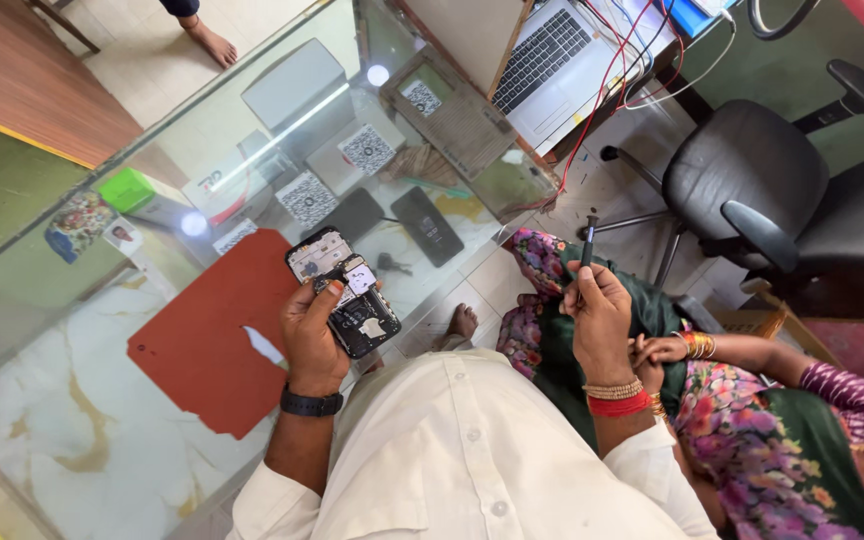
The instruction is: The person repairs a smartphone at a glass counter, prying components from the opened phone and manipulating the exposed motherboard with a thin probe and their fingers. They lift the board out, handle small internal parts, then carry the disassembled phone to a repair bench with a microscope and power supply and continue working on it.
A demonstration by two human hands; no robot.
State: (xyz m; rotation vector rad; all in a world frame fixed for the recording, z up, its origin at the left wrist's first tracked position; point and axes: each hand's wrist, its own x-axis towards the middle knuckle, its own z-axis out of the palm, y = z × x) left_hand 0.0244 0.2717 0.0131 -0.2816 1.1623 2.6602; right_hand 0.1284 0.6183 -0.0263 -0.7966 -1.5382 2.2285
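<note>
My left hand (314, 328) grips an opened phone (344, 290) with its back cover off, so the circuit board and dark inner parts show; it is held over the edge of a glass counter (72, 330). My right hand (600, 318) is raised to the right and holds a thin black screwdriver (588, 240) upright, tip pointing away. A black watch is on my left wrist; red and beaded bands are on my right wrist. Both hands are apart, with the screwdriver well clear of the phone.
A red mat (214, 335) lies on the glass counter beside two dark phones (428, 226), square code placards (366, 149) and a green box (128, 189). A laptop (550, 52) with red wires sits beyond. A seated person in floral clothes (772, 440) is at right, near a black office chair (752, 170).
</note>
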